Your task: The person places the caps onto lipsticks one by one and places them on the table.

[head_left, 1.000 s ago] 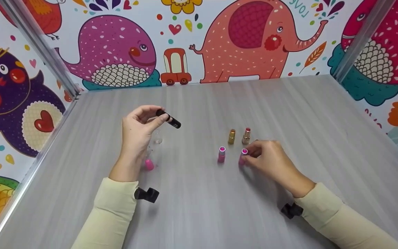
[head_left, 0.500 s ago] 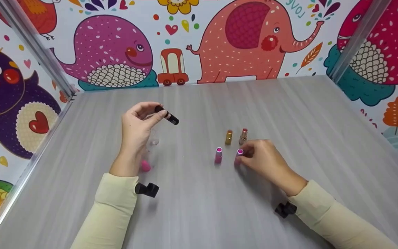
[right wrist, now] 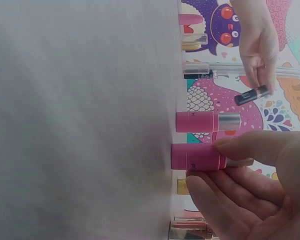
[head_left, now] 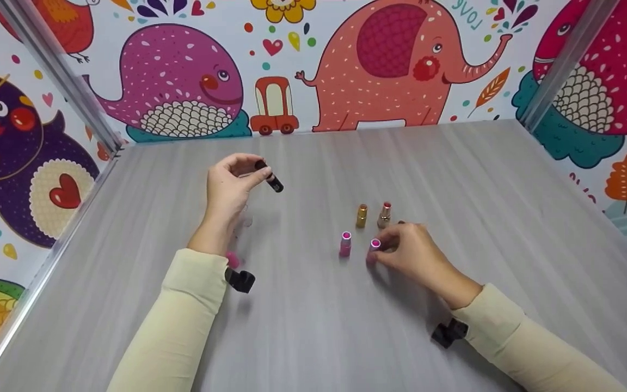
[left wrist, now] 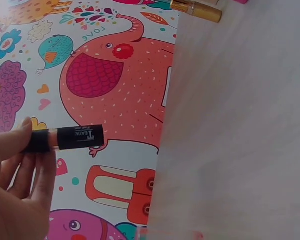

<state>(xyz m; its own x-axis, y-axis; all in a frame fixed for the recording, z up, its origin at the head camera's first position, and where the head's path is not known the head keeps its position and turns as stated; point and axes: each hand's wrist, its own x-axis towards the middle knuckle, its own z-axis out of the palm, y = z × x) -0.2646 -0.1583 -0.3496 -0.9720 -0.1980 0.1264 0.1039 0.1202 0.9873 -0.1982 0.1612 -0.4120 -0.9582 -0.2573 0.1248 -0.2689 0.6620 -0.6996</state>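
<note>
My left hand holds a black lipstick tube with a rose-gold band and pale lettering, tilted in the air above the table. My right hand pinches a pink lipstick with a silver upper part between thumb and fingers. Its base is at the tabletop. Just left of it stands a matching pink lipstick, upright and apart. Behind the pair are a gold lipstick and a pinkish-gold lipstick with a red tip. A small dark bit shows behind my right fingers, mostly hidden.
Beside my left forearm lies a rounded pink piece, partly covered. Clear caps stand near it. A grey wood-grain table meets printed cartoon walls at the back and sides, with metal posts at the corners.
My left hand has moved forward and slightly right with the black lipstick tube. My right hand has shifted the pink lipstick slightly left and nearer, closer to its match.
</note>
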